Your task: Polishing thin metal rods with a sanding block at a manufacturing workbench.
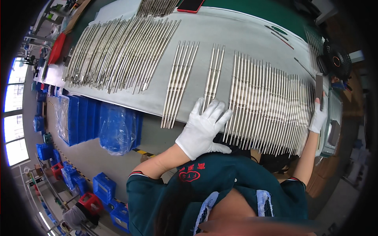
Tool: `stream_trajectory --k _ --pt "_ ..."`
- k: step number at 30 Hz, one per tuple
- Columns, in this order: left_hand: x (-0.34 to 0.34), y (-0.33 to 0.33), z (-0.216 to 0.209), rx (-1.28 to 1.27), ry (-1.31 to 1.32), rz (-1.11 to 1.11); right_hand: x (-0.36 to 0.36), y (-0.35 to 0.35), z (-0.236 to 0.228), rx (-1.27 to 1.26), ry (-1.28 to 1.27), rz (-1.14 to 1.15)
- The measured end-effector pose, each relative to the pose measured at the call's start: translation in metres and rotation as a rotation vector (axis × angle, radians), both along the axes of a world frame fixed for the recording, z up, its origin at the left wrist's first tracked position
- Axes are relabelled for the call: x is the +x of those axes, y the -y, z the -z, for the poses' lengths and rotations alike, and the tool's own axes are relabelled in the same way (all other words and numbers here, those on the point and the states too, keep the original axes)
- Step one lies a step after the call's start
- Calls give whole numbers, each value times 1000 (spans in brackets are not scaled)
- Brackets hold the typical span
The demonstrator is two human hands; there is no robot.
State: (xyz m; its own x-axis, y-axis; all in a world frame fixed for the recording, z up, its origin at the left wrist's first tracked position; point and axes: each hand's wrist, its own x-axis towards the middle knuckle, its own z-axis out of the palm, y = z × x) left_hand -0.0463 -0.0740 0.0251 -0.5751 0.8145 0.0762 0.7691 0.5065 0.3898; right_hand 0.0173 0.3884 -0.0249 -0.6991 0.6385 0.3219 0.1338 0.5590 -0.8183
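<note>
My left hand (204, 128), in a white glove, lies with its fingers spread over the lower ends of three slim metal rods (214, 70). Just left of them is a small group of several similar rods (179, 84). A broad row of metal rods (271, 102) lies side by side to the right, between my two hands. At the far right end of this row, my right hand (319, 116), gloved with at least one bare fingertip, is closed on the lower part of a dark flat bar (319, 87). The bar stands lengthwise beside the rods.
Another wide row of rods (118, 55) covers the table's left side. A red-edged phone (190, 5) lies at the back. Thin tools (282, 40) and a black fan (337, 59) are at the far right. Blue bins (82, 122) stand below the table's front edge.
</note>
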Motion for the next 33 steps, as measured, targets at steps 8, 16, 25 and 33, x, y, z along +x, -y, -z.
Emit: stream_trajectory --k 8,16,25,33 --pt "-3 17 -2 -96 10 -65 3 -2 0 22 11 3" --pt "-5 30 -3 -154 -59 -186 6 -6 2 55 40 18" --pt "-1 14 -4 166 148 56 3 -7 1 88 56 37" --pt "-25 66 -5 -123 -105 -353 6 -15 4 145 68 11"
